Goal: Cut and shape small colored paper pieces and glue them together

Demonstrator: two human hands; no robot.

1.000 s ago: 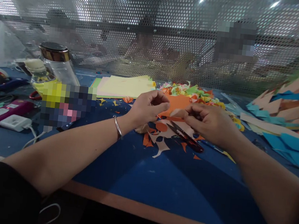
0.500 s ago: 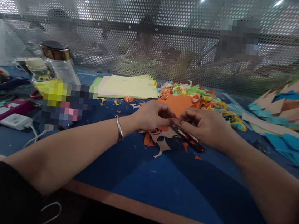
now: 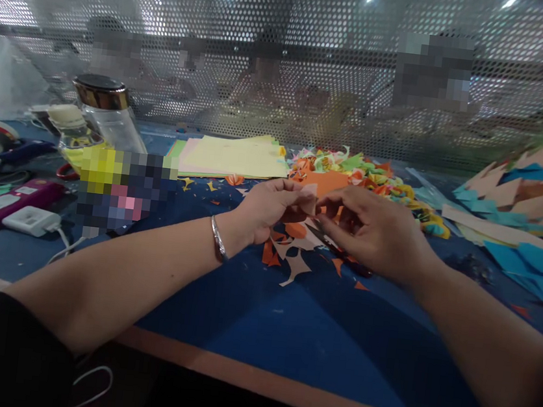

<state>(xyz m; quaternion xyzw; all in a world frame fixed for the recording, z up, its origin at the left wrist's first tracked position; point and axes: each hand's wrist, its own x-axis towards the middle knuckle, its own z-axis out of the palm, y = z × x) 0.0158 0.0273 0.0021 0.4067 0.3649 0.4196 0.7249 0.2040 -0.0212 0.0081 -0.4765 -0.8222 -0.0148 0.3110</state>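
My left hand (image 3: pixel 278 207) pinches a small piece of pale pink paper (image 3: pixel 309 197) between thumb and fingers, raised just above the table. My right hand (image 3: pixel 366 231) is closed at the paper's right edge, thumb and fingertips together against it. Beneath my right hand lies a slim tool with a dark red end (image 3: pixel 359 268), mostly covered, so its kind is unclear. Pale pink and orange paper scraps (image 3: pixel 296 265) are scattered below both hands. Just behind the fingers is an orange paper sheet (image 3: pixel 325 185).
A heap of small coloured paper pieces (image 3: pixel 371 169) lies behind my hands, beside a stack of pale yellow sheets (image 3: pixel 237 157). Blue and pinkish folded papers (image 3: pixel 537 194) stand at right. Left are bottles (image 3: pixel 109 116), a purple box (image 3: pixel 17 197) and a white charger (image 3: pixel 31 220). Perforated metal (image 3: pixel 282 113) rises behind.
My left hand has turned and lifted slightly, bringing the pale pink paper upright into view. My right hand has shifted a little left and up, now covering more of the dark tool.
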